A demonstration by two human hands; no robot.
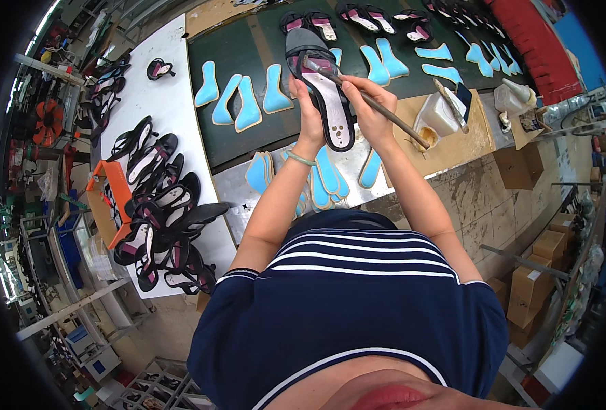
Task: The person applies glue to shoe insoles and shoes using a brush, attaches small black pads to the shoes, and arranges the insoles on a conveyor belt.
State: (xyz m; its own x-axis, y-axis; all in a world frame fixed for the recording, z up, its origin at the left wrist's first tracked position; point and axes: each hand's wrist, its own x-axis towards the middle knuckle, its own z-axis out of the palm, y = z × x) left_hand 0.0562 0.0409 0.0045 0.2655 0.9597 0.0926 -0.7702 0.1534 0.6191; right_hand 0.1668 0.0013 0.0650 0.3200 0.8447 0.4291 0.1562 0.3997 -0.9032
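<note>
My left hand (309, 121) grips a black open-toe sandal (332, 109) by its side, toe end pointing away from me. The sandal's bare pale insole faces up, with small holes near the heel. In my right hand (373, 115) is a long-handled brush (392, 121), held slantwise. Its tip reaches into the front of the sandal by the toe strap, where bristle contact is hard to make out. Light-blue insole pads (325, 171) with tan edges lie on the near metal edge of the table. More blue pads (248, 102) are spread on the dark green belt beyond my hands.
Black sandals (173, 205) are heaped at the left on a white tabletop (200, 147), beside an orange box (105, 195). Further sandals (361, 17) line the belt's far side. On the right, a white glue container (439, 113) with another brush (451, 104) stands on stained cardboard (477, 137).
</note>
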